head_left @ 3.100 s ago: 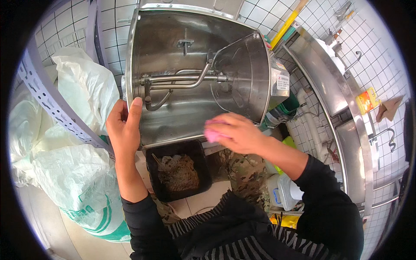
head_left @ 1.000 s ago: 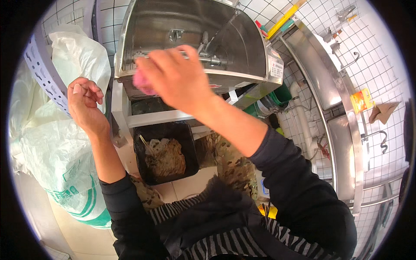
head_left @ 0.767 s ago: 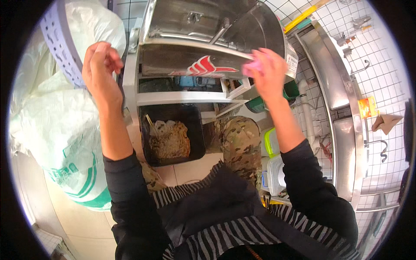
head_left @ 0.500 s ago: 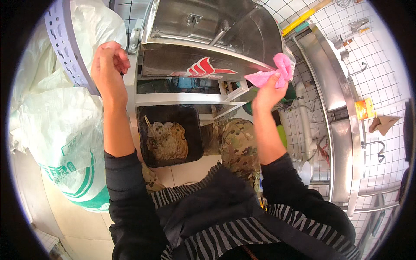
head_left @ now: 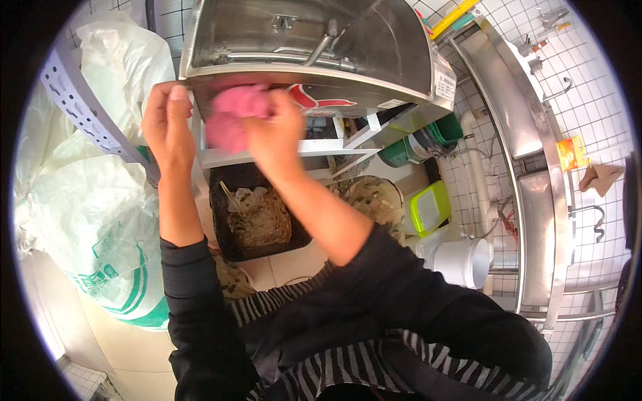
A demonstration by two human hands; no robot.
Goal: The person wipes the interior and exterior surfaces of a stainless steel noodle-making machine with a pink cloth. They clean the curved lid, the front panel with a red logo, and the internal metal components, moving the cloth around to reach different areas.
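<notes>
My right hand is closed on a pink cloth, both smeared by motion. The cloth is at the left part of the dark front panel of a stainless-steel machine, over a red emblem's left side. My left hand is raised by the machine's left front corner, thumb up and fingers curled; whatever may be inside them is hidden. Above the panel, the machine's open steel basin has a metal bar across it. Under its white frame stands a black square bin with wet-looking scraps and a stick.
White bags with green print bulge at the left beside a perforated metal post. On the right are a steel counter, a pale pipe, a white bucket, a lime-green-rimmed container and a green bucket.
My right hand has swept the pink cloth leftward from the panel's right end to its left part. My left hand has shifted slightly down, and the view has turned a little.
</notes>
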